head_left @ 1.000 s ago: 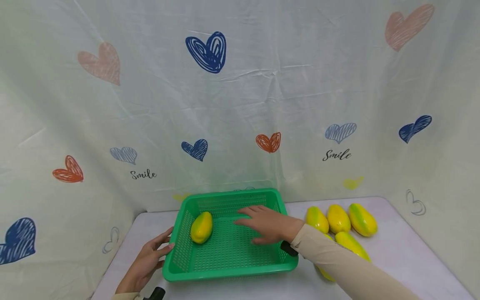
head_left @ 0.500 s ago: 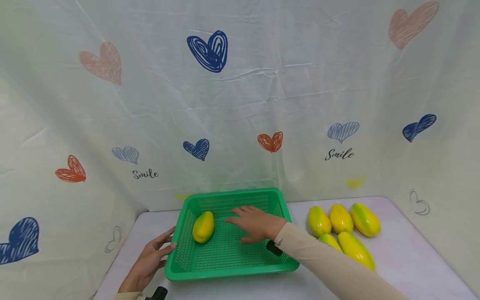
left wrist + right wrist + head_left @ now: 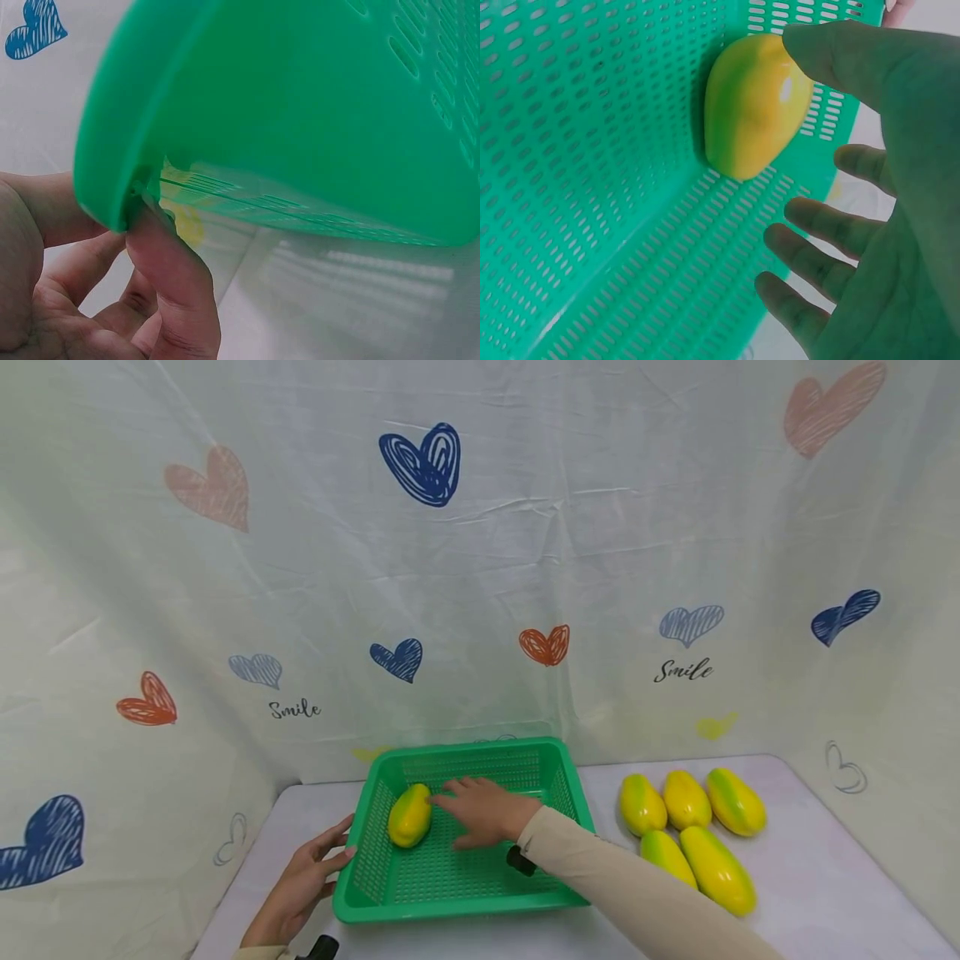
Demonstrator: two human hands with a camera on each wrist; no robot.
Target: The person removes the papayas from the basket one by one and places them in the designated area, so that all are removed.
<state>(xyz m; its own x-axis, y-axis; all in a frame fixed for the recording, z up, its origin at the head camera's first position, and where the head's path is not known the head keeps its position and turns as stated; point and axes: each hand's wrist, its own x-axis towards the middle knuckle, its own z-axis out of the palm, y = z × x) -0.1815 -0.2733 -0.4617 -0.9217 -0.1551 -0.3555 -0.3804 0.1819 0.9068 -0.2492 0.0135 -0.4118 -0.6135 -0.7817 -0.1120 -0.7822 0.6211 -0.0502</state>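
Observation:
A green plastic basket (image 3: 450,914) with slotted walls stands on the table. My left hand (image 3: 300,881) grips its left rim; the left wrist view shows thumb and finger pinching the rim (image 3: 112,150). Inside, near the left wall, lies one yellow-green papaya (image 3: 410,816). Over the basket floor reaches my right hand (image 3: 487,812), its fingers extended and spread, holding nothing. In the right wrist view, the thumb overlaps the edge of the papaya (image 3: 754,112); whether they touch I cannot tell.
Several more papayas (image 3: 686,799) lie in two rows on the white table (image 3: 817,860), right of the basket. A pale curtain (image 3: 480,568) printed with hearts hangs close behind the basket and along the sides.
My right hand has moved left across the basket, closer to the papaya inside. The left hand keeps its grip on the rim, and the view has shifted slightly.

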